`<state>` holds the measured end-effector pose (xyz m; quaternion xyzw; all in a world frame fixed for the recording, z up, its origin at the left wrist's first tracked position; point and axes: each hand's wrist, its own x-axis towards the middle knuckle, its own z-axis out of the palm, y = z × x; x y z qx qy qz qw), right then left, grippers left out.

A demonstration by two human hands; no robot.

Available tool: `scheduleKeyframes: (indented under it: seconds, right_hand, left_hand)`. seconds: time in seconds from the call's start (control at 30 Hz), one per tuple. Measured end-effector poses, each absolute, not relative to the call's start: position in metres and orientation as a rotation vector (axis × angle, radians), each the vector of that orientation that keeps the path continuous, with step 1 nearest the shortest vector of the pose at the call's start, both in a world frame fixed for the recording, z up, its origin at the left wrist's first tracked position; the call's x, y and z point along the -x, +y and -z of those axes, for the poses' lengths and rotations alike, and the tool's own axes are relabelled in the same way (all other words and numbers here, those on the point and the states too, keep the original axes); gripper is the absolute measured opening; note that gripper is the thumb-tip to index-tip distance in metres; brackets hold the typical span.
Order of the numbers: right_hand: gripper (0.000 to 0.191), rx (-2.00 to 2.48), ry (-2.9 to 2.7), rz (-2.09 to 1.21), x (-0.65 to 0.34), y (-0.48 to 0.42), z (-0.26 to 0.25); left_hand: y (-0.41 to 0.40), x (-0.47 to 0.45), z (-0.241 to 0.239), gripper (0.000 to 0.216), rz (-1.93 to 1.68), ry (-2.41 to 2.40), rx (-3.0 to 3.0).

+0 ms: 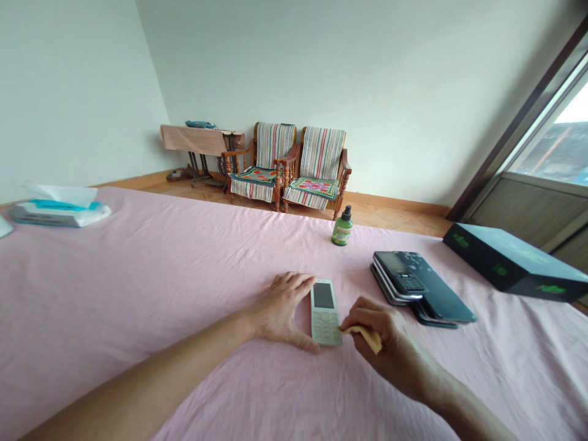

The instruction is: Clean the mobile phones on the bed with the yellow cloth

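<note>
A white keypad mobile phone [325, 315] lies face up on the pink cloth, its dark screen away from me. My left hand [285, 309] braces it from the left, fingertips at the upper corner and thumb at the lower one. On the other side, my right hand [374, 324] pinches a folded yellow cloth [367, 338]. The tip of that cloth meets the phone's right edge beside the keys. To the right rest stacked phones, with a dark keypad phone [400, 272] on top and a large dark smartphone [436, 294] alongside.
A green spray bottle [342, 228] stands beyond the phones. At the right edge is a black box [514, 260]; a pack of wipes [59, 208] lies far left. Past the pink-covered table [184, 263] are two wooden armchairs [316, 165] and a draped side table [197, 139].
</note>
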<state>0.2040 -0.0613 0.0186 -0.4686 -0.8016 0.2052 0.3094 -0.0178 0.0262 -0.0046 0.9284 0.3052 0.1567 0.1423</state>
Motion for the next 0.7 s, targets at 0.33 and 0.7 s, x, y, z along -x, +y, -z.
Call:
scheduleKeyframes:
  seconds: [0.33,0.7]
  right_hand:
    - [0.029,1.330,-2.196,-0.475,-0.204,-0.061,-0.011]
    - [0.029,1.376,-2.249,-0.442,-0.188,-0.061,-0.019]
  left_hand:
    - [0.027,0.018,0.007,0.114,-0.465,0.880,-2.671]
    - [0.026,0.016,0.004,0.113,-0.453,0.880,-2.685]
